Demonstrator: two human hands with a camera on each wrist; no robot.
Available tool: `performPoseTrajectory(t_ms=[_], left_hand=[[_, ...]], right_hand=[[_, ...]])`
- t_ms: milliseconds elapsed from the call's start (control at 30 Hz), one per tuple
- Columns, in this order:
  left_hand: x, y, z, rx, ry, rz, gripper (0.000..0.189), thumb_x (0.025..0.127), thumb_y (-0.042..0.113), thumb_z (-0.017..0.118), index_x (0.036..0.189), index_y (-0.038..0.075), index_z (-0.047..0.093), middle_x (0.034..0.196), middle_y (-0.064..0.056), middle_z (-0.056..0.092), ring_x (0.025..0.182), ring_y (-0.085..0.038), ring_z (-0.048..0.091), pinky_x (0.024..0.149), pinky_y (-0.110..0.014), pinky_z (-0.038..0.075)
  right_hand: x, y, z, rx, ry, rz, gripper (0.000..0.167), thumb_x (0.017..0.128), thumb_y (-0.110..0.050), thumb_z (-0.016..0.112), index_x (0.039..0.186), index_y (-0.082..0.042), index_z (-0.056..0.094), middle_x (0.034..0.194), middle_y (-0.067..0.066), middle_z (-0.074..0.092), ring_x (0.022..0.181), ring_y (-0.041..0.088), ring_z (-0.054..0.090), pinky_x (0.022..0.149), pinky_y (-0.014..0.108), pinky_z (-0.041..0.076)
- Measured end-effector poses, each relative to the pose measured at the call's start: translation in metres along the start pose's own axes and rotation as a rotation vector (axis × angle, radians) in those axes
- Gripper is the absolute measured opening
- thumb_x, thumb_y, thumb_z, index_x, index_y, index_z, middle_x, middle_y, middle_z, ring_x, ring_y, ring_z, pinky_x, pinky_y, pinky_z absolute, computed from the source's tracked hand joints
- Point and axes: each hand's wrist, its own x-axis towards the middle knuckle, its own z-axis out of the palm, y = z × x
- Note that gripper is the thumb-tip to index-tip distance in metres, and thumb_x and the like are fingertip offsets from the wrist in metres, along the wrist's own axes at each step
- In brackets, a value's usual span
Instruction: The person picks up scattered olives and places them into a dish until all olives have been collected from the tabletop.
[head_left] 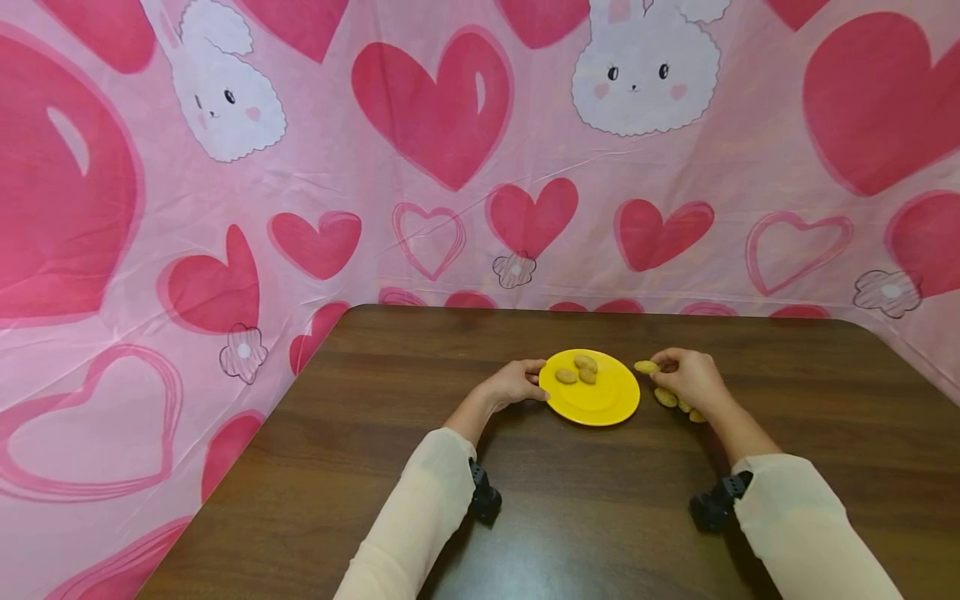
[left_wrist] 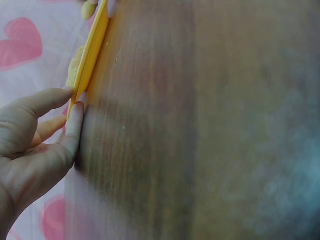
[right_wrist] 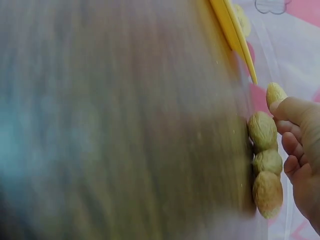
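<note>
A yellow plate (head_left: 600, 408) lies on the table with three small, tan, wrinkled ovals that look like little potatoes (head_left: 566, 376) on its left and far part. At its left rim, my left hand (head_left: 512, 383) pinches the edge between thumb and fingers; the left wrist view shows fingertips on both faces of the plate rim (left_wrist: 92, 57). Just off the right rim, my right hand (head_left: 693, 379) pinches another potato-like oval (head_left: 646, 367) between thumb and fingers. Below that hand, several more ovals (right_wrist: 262, 131) sit in a row on the table, partly hidden by it in the head view.
The brown wooden table (head_left: 570, 533) reaches back to a pink cloth (head_left: 465, 242) printed with hearts and rabbits. Black wrist cameras (head_left: 485, 496) sit at both cream sleeves (head_left: 802, 508).
</note>
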Motion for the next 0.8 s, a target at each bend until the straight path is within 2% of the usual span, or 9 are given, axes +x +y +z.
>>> performPoseTrajectory(t_ms=[233, 367, 500, 667, 800], left_hand=[[0.000, 0.000, 0.000, 0.008, 0.002, 0.003, 0.065, 0.079, -0.011, 0.065, 0.138, -0.003, 0.038, 0.122, -0.015, 0.054, 0.098, -0.019, 0.053, 0.083, -0.027, 0.049], [-0.001, 0.001, 0.000, 0.010, 0.003, -0.002, 0.065, 0.079, -0.010, 0.065, 0.138, -0.002, 0.039, 0.121, -0.015, 0.055, 0.098, -0.019, 0.053, 0.084, -0.028, 0.049], [-0.001, 0.001, 0.001, 0.010, 0.003, -0.008, 0.065, 0.079, -0.010, 0.065, 0.138, -0.002, 0.039, 0.120, -0.015, 0.055, 0.098, -0.019, 0.054, 0.084, -0.028, 0.049], [-0.002, 0.002, 0.000, 0.010, 0.004, -0.012, 0.065, 0.079, -0.009, 0.065, 0.138, -0.001, 0.039, 0.119, -0.014, 0.055, 0.097, -0.019, 0.054, 0.085, -0.029, 0.049], [-0.003, 0.003, 0.000, 0.019, 0.004, -0.016, 0.065, 0.079, -0.008, 0.066, 0.138, 0.000, 0.040, 0.120, -0.013, 0.055, 0.096, -0.019, 0.053, 0.086, -0.028, 0.048]], right_hand=[[0.006, -0.011, 0.010, 0.030, -0.026, -0.014, 0.023, 0.081, -0.007, 0.068, 0.099, 0.006, 0.064, 0.084, 0.014, 0.065, 0.077, 0.026, 0.057, 0.068, 0.036, 0.050], [0.007, -0.017, 0.014, 0.009, -0.045, 0.004, 0.022, 0.082, -0.011, 0.068, 0.098, 0.003, 0.065, 0.084, 0.012, 0.065, 0.078, 0.026, 0.056, 0.069, 0.039, 0.048], [0.009, -0.020, 0.016, -0.027, -0.051, -0.007, 0.021, 0.082, -0.013, 0.067, 0.097, 0.001, 0.066, 0.083, 0.009, 0.065, 0.076, 0.023, 0.056, 0.067, 0.036, 0.046], [0.011, -0.024, 0.019, 0.004, -0.074, -0.025, 0.020, 0.082, -0.009, 0.068, 0.098, 0.003, 0.066, 0.082, 0.010, 0.063, 0.069, 0.021, 0.053, 0.057, 0.028, 0.047], [0.014, -0.027, 0.024, 0.005, -0.083, -0.039, 0.020, 0.081, -0.009, 0.069, 0.097, 0.003, 0.066, 0.081, 0.009, 0.062, 0.071, 0.021, 0.051, 0.059, 0.028, 0.047]])
